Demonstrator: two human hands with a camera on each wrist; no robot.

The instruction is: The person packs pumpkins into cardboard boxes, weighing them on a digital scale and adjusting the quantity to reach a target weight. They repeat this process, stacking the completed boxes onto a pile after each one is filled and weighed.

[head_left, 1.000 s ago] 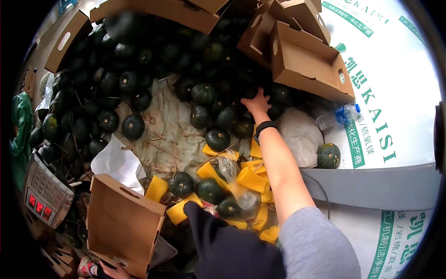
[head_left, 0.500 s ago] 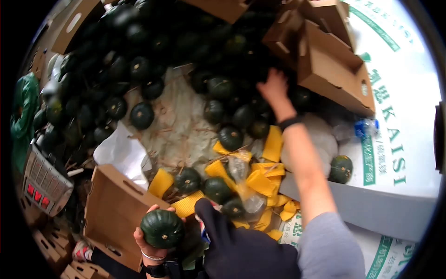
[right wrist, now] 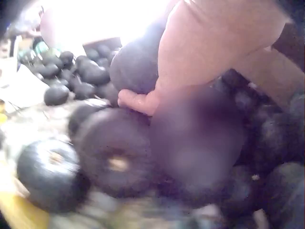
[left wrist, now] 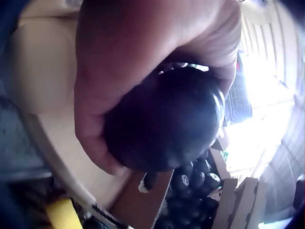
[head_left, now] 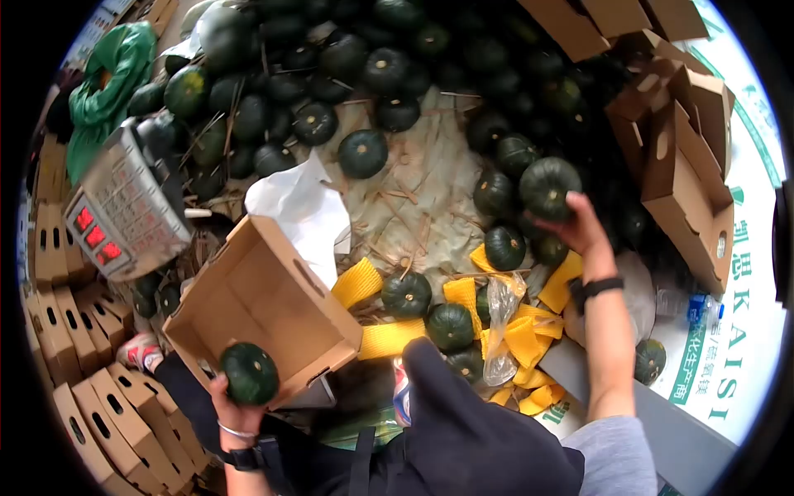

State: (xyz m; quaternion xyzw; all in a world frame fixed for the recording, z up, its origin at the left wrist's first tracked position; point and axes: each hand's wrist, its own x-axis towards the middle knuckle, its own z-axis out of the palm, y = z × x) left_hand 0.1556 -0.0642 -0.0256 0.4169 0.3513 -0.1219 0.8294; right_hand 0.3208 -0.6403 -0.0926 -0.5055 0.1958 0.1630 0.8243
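Observation:
In the head view the left hand (head_left: 230,409) grips a dark green squash (head_left: 249,374) at the near edge of an open cardboard box (head_left: 269,285). The left wrist view shows the fingers curled round that squash (left wrist: 167,119), with the box's brown wall beyond. The right hand (head_left: 579,227) holds another dark green squash (head_left: 551,189) over the pile at the right, thumb and fingers about its lower side. In the right wrist view this squash (right wrist: 136,64) shows partly behind the hand (right wrist: 214,47), above several squashes.
A scale with red digits (head_left: 128,202) stands left of the box, white paper (head_left: 302,211) behind it. Yellow foam nets (head_left: 391,339) and a clear plastic bag (head_left: 500,331) lie at the centre. Folded cartons (head_left: 99,426) stand at lower left; more boxes (head_left: 686,194) and a bottle (head_left: 703,314) are at right.
The right hand, earlier reaching into the pile, now holds a squash raised above it. The left hand with its squash has come into view and moved left to the box. The head view has shifted.

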